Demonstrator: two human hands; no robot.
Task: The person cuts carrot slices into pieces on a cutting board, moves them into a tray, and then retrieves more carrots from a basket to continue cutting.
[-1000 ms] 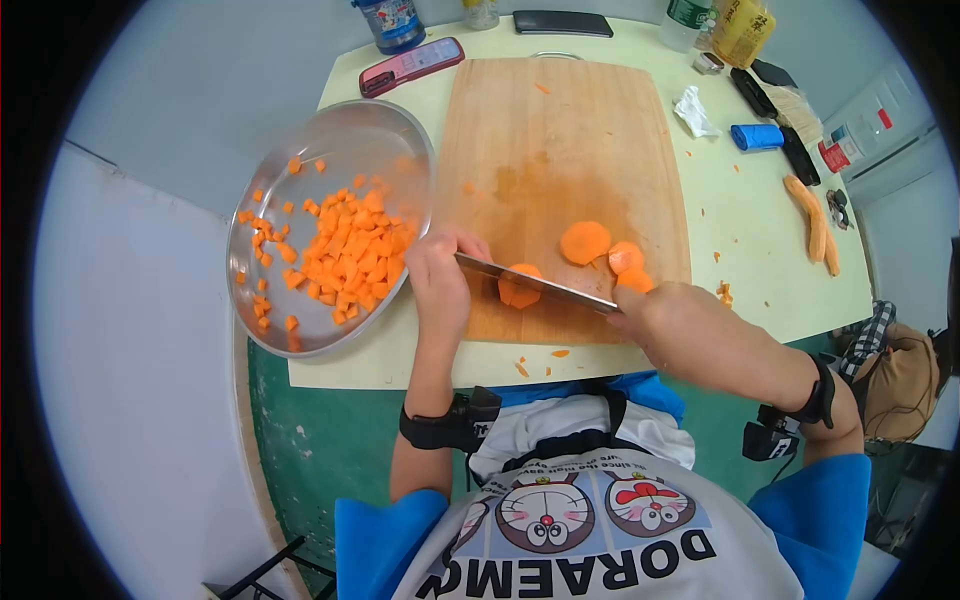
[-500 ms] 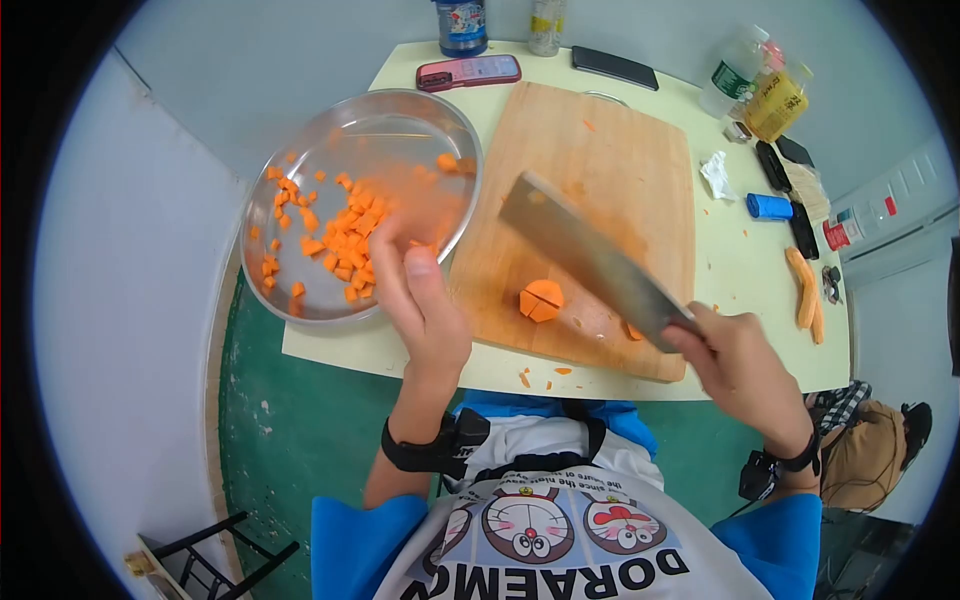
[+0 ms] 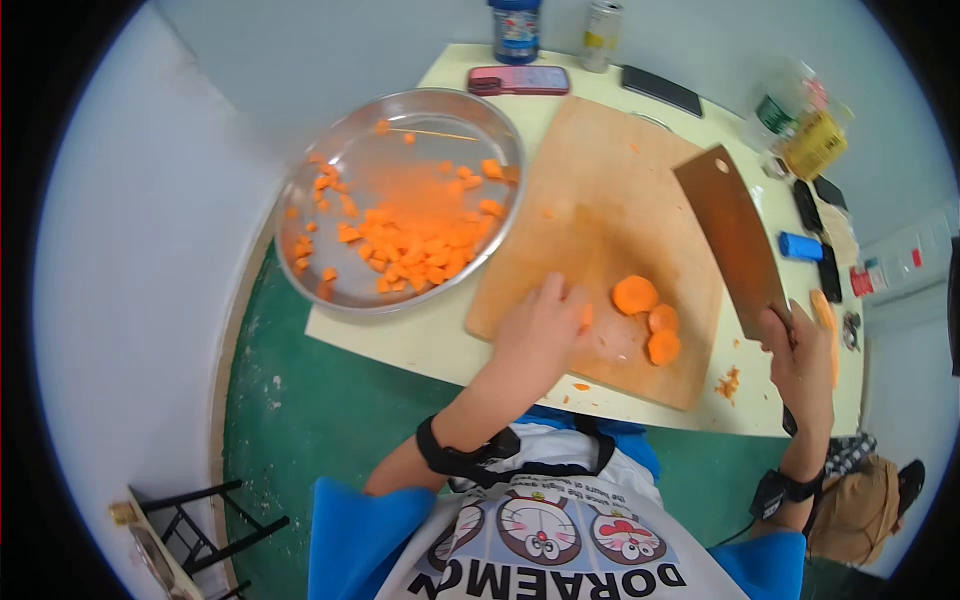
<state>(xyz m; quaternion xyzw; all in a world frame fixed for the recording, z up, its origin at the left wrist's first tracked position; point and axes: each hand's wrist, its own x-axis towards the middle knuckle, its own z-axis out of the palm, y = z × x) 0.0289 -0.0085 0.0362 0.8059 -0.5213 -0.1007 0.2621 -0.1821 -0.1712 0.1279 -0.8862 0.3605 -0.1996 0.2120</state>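
Note:
My right hand (image 3: 797, 362) is wrapped round the handle of a cleaver (image 3: 735, 235), whose wide blade is raised over the right edge of the wooden cutting board (image 3: 560, 170). Low on the board, my left hand (image 3: 545, 325) has its fingers closed around a piece of orange carrot (image 3: 586, 317), mostly hidden by the fingers. Just right of it lie several round carrot slices (image 3: 635, 295). Many small carrot cubes (image 3: 405, 245) are spread in the round metal tray (image 3: 287, 245) at the left, part of them blurred.
Two phones (image 3: 540, 80) (image 3: 661, 90), a blue-lidded jar (image 3: 516, 35) and a can (image 3: 601, 35) stand or lie at the back. Bottles (image 3: 815, 145), a blue roll (image 3: 800, 247) and a peeled carrot (image 3: 825, 320) are at the right. Peelings (image 3: 729, 383) lie by the board.
My left hand has moved from the tray's edge right and down onto the board. The cleaver has swung right and more upright. More cubes are in the tray; the cut slice's place on the board has changed.

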